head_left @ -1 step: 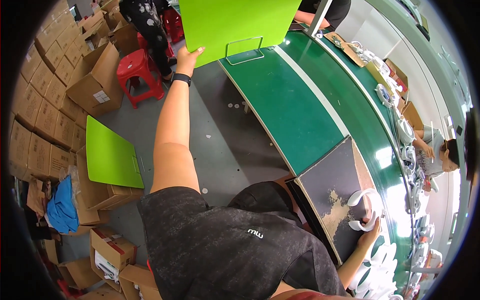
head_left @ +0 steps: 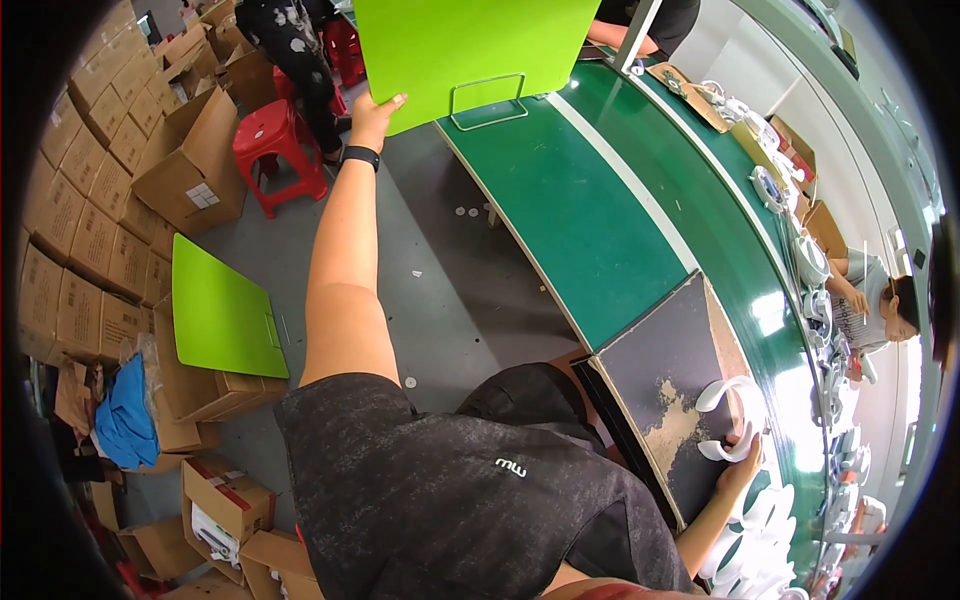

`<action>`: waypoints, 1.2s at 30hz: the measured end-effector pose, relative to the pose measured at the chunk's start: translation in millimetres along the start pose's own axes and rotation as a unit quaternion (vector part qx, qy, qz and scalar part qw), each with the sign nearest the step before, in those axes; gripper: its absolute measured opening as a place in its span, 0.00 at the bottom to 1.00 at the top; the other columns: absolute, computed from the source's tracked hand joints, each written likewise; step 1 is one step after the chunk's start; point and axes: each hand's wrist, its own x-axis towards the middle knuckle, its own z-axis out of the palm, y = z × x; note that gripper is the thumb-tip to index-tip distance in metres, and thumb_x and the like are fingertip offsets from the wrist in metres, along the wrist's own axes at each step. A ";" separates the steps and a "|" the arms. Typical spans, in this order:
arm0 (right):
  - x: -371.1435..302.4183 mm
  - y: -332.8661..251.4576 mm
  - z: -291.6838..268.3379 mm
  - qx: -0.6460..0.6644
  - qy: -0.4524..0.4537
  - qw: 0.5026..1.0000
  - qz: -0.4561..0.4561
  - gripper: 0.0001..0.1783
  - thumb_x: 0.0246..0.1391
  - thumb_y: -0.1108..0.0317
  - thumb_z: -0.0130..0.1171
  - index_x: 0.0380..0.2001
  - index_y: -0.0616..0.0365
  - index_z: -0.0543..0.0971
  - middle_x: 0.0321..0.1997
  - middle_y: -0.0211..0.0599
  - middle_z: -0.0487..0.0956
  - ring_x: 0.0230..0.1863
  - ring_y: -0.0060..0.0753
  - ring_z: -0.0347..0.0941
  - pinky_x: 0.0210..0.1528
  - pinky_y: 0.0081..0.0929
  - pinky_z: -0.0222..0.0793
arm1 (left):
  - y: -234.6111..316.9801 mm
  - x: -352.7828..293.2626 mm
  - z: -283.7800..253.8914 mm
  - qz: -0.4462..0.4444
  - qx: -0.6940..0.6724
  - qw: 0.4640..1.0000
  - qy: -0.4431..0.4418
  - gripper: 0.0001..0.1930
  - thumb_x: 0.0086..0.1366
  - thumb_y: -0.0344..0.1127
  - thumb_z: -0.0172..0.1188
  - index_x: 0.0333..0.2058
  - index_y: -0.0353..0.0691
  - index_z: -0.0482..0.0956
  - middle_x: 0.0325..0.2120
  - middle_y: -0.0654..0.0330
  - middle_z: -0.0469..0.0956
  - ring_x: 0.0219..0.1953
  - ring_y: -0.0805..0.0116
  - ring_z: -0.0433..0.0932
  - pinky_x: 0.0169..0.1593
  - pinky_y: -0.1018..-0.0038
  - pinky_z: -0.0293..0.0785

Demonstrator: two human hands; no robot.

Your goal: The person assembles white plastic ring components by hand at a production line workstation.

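Note:
At the far end of my outstretched arm, my left hand (head_left: pixel 371 122) grips the lower left corner of a bright green board (head_left: pixel 470 50), its thumb on the face. A bent wire bracket (head_left: pixel 489 115) sits at the board's bottom edge, above the green table. My right hand (head_left: pixel 738 470) is closed on the lower part of a white C-shaped plastic part (head_left: pixel 742 395), over a worn black board (head_left: pixel 650 370). Some of the right fingers are hidden. Next to that hand lies a pile of similar white curved parts (head_left: pixel 755 540).
A long green worktable (head_left: pixel 570 190) curves along the right, with white parts and a seated person beyond. To the left are a red stool (head_left: pixel 275 150), stacked cartons (head_left: pixel 85 210), open boxes (head_left: pixel 225 500) and a second green board (head_left: pixel 220 310). Another person stands behind the stool.

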 end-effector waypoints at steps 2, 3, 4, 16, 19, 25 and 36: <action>-3.3 -3.7 3.6 0.001 0.006 1.000 0.001 0.19 0.59 0.57 0.46 0.44 0.61 0.72 0.24 0.42 0.78 0.17 0.28 0.71 0.21 0.18 0.66 | -0.5 8.5 -3.4 -0.009 0.002 1.000 -0.013 0.11 0.55 0.22 0.60 0.39 0.34 0.76 0.34 0.64 0.78 0.35 0.76 0.76 0.42 0.79 0.71; -4.4 -4.5 4.2 0.002 0.007 1.000 0.001 0.19 0.59 0.57 0.46 0.43 0.61 0.72 0.24 0.42 0.78 0.17 0.28 0.71 0.20 0.18 0.65 | -0.1 12.9 -5.0 -0.018 0.005 1.000 -0.020 0.11 0.55 0.23 0.60 0.39 0.34 0.76 0.34 0.64 0.78 0.35 0.75 0.76 0.42 0.79 0.71; -4.4 -3.1 3.1 0.004 0.011 1.000 0.001 0.19 0.59 0.57 0.46 0.43 0.61 0.72 0.24 0.42 0.78 0.17 0.28 0.71 0.20 0.18 0.65 | 0.0 14.7 -7.2 -0.024 0.013 0.999 -0.023 0.11 0.55 0.22 0.60 0.39 0.33 0.76 0.34 0.64 0.78 0.35 0.75 0.76 0.42 0.78 0.71; -3.5 -0.5 -2.3 -0.003 -0.007 1.000 0.006 0.19 0.59 0.56 0.47 0.44 0.62 0.73 0.22 0.40 0.77 0.16 0.26 0.69 0.19 0.18 0.63 | 7.4 26.4 -24.0 -0.067 0.037 0.994 -0.081 0.11 0.55 0.22 0.59 0.38 0.34 0.76 0.33 0.64 0.78 0.35 0.74 0.76 0.41 0.79 0.70; -1.6 -0.1 -2.4 0.001 -0.006 1.000 0.007 0.20 0.59 0.56 0.48 0.45 0.62 0.72 0.22 0.40 0.77 0.16 0.25 0.68 0.19 0.17 0.63 | 10.6 26.2 -26.7 -0.081 0.069 0.991 -0.080 0.12 0.56 0.23 0.59 0.41 0.34 0.76 0.35 0.63 0.78 0.37 0.73 0.76 0.44 0.78 0.69; -2.1 1.2 -3.9 0.013 -0.003 1.000 0.022 0.20 0.59 0.57 0.48 0.47 0.61 0.72 0.22 0.40 0.77 0.16 0.25 0.69 0.20 0.17 0.63 | 13.9 21.8 -24.7 -0.087 0.067 0.991 -0.075 0.13 0.55 0.22 0.60 0.41 0.33 0.76 0.35 0.62 0.78 0.38 0.72 0.76 0.44 0.77 0.69; -7.3 -7.5 6.6 0.002 0.005 1.000 0.011 0.20 0.60 0.56 0.46 0.41 0.64 0.74 0.22 0.39 0.77 0.16 0.24 0.68 0.21 0.17 0.63 | 19.6 13.7 -21.0 -0.078 0.064 0.994 -0.031 0.13 0.58 0.25 0.60 0.42 0.31 0.76 0.38 0.61 0.78 0.39 0.73 0.76 0.45 0.78 0.69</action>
